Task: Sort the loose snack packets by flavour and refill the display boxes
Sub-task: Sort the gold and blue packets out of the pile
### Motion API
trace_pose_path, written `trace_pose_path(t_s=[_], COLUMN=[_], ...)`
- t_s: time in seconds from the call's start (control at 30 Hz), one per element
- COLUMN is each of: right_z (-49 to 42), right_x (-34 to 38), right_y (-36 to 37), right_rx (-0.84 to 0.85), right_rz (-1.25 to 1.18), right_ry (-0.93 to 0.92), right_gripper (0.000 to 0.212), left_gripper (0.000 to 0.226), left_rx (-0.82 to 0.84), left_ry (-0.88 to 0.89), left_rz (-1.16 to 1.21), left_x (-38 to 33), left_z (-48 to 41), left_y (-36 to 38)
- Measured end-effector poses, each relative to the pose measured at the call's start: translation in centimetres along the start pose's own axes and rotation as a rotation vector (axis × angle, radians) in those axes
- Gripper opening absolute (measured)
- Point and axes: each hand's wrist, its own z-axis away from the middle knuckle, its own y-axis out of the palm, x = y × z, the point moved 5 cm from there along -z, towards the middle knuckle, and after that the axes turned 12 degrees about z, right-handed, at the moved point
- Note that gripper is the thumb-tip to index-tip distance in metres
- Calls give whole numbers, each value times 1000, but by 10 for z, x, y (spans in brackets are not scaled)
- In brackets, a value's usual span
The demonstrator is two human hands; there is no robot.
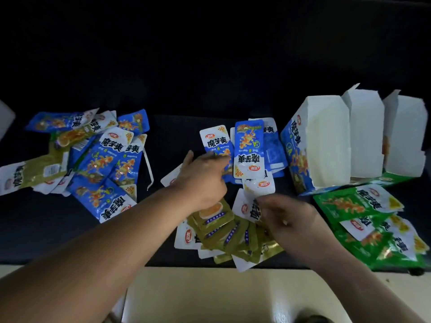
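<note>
My left hand [203, 180] reaches over to the sorted blue packet pile [249, 148] in the middle, fingertips resting on a blue packet [215, 143], thumb lifted apart. My right hand [291, 220], blurred, grips a packet by its white end [246, 206] above the olive-gold packet pile [224, 234] at the near edge. A mixed heap of blue and olive packets [93, 157] lies on the left. Green packets [373, 220] are piled on the right. An open blue display box [296, 145] stands at the right, its white inside facing me.
Two more open boxes [366, 136] [405, 138] stand beside the blue one, the far one green at its base. Everything lies on a dark surface [163, 141]. A pale table edge [210, 292] runs along the near side.
</note>
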Motion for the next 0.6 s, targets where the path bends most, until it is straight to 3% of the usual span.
trace_pose_path(t_s=[0.23, 0.33, 0.47, 0.6], right_z=[-2, -10, -27, -39], right_x=[-2, 9, 19, 17], right_y=[-2, 0, 7, 16], right_rx=[-31, -44, 2, 84], right_rz=[-25, -11, 13, 29], right_ry=[-24, -95, -53, 35], right_gripper=[23, 25, 28, 37], left_gripper=[68, 65, 48, 45], left_rx=[42, -65, -253, -253], left_ry=[72, 140, 167, 155], left_rz=[176, 222, 201, 111], left_x=[2, 6, 26, 55], left_z=[-4, 3, 30, 59], left_y=[14, 8, -5, 7])
